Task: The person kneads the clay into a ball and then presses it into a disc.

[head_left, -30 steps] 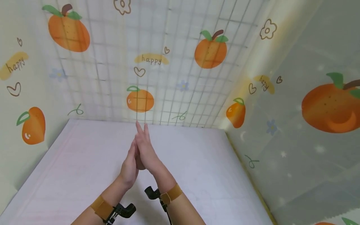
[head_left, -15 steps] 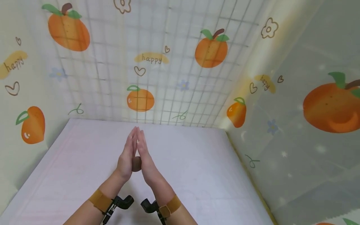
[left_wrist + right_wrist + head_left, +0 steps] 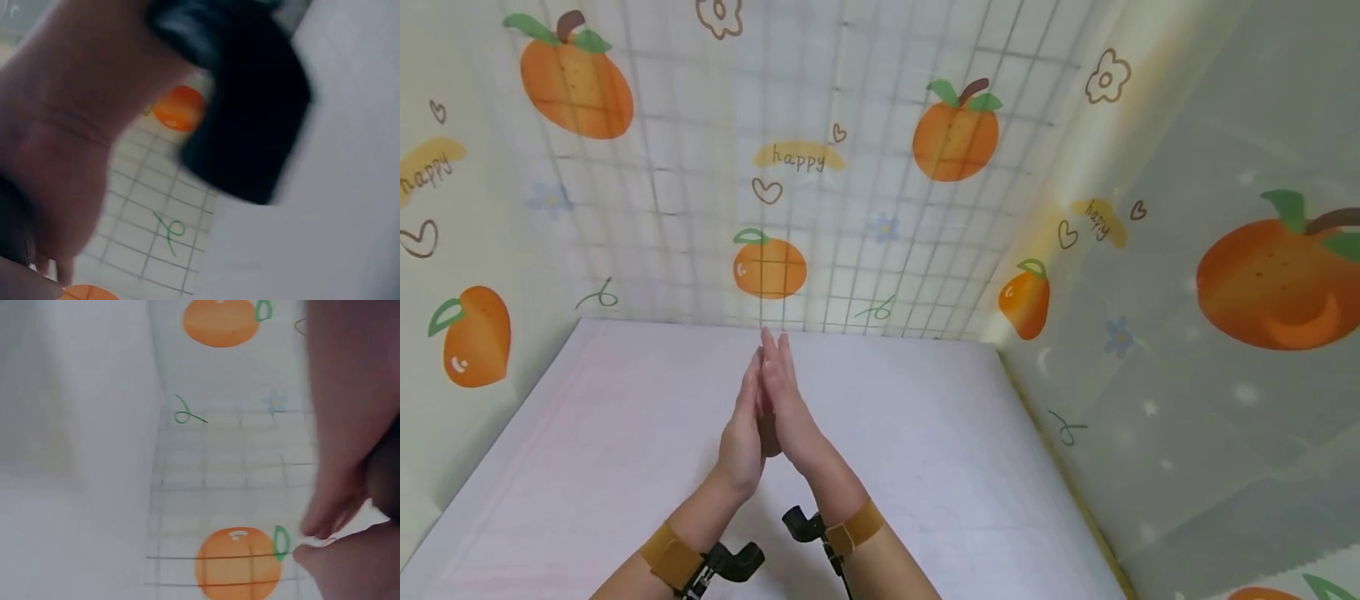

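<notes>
A small brown lump, clay-like and rounded at its near end, is pressed between the two palms. My left hand lies along its left side, fingers straight and pointing up and away. Against its right side is my right hand, also straight-fingered, set a little farther forward than the left. Most of the lump is hidden by the palms. In the left wrist view the dark lump shows at the left edge; the right wrist view has the lump at the right edge, blurred.
Below the hands spreads a white tabletop. A white wire grid behind a fruit-printed sheet stands along the back. Printed sheets also hang at left and right. A black camera mount sits on the left wrist, another camera mount on the right.
The palms slide against each other. Half a second ago the hands were nearly level and more of the lump showed; since then the right hand has slid forward again, past the left.
</notes>
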Motion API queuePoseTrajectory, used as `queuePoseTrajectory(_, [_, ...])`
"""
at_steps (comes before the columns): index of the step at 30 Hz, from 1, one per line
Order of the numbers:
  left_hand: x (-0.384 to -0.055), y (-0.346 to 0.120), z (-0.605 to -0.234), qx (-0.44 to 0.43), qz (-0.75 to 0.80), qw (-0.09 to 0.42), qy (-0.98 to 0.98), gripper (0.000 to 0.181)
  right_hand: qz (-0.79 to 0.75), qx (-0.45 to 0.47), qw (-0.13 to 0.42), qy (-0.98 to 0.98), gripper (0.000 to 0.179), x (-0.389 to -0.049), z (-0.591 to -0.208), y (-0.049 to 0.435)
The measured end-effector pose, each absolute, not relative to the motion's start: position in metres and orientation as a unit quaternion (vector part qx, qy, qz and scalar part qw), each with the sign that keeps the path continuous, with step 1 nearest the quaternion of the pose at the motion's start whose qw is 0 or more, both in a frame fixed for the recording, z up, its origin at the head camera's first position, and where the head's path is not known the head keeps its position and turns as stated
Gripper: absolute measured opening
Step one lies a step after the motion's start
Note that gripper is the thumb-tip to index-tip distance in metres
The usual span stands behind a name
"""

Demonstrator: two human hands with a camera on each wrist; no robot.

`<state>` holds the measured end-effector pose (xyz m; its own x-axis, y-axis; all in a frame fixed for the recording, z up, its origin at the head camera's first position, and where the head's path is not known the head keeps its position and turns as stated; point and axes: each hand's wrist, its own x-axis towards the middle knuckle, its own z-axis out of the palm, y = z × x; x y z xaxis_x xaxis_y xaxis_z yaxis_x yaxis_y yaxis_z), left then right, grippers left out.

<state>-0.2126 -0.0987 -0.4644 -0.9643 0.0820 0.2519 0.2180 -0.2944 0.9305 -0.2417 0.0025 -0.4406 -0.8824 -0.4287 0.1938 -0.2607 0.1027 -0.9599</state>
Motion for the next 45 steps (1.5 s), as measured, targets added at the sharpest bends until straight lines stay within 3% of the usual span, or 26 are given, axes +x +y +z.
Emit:
queuePoseTrajectory(6, [-0.218,-0.115,-0.459,-0.103,-0.81,0.049,-0.576,0.069,-0.655,-0.264,0.099,0.701,0.067,-0.227,-0.452,0.001])
queuePoseTrajectory(11, [-0.223,-0.121,-0.464,-0.096,-0.824,0.032,-0.557,0.072,-0.638,-0.305,0.084,0.702,0.078,-0.215,-0.445,0.0])
queuePoseTrajectory(15, [-0.214,-0.11,-0.473,-0.111,-0.823,0.004,-0.558,0.072,-0.602,-0.306,0.057,0.735,0.077,-0.217,-0.434,0.001])
queuePoseTrajectory(20, [-0.204,-0.1,-0.472,-0.134,-0.822,0.014,-0.553,0.07,-0.571,-0.279,0.031,0.771,0.068,-0.234,-0.435,0.005])
queuePoseTrajectory(24, [-0.207,-0.107,-0.462,-0.14,-0.833,0.038,-0.534,0.072,-0.594,-0.268,0.061,0.756,0.064,-0.242,-0.45,0.007])
queuePoseTrajectory(28, [-0.216,-0.117,-0.46,-0.129,-0.825,0.053,-0.548,0.073,-0.593,-0.295,0.093,0.744,0.073,-0.235,-0.458,0.004])
queuePoseTrajectory(33, [-0.218,-0.117,-0.472,-0.127,-0.81,0.039,-0.571,0.072,-0.555,-0.338,0.078,0.756,0.084,-0.224,-0.445,0.0])
queuePoseTrajectory(39, [-0.209,-0.105,-0.48,-0.156,-0.797,0.045,-0.582,0.067,-0.567,-0.279,0.061,0.772,0.064,-0.24,-0.434,-0.002])
queuePoseTrajectory(45, [-0.209,-0.104,-0.481,-0.175,-0.79,0.058,-0.585,0.065,-0.608,-0.221,0.085,0.758,0.055,-0.255,-0.457,0.001])
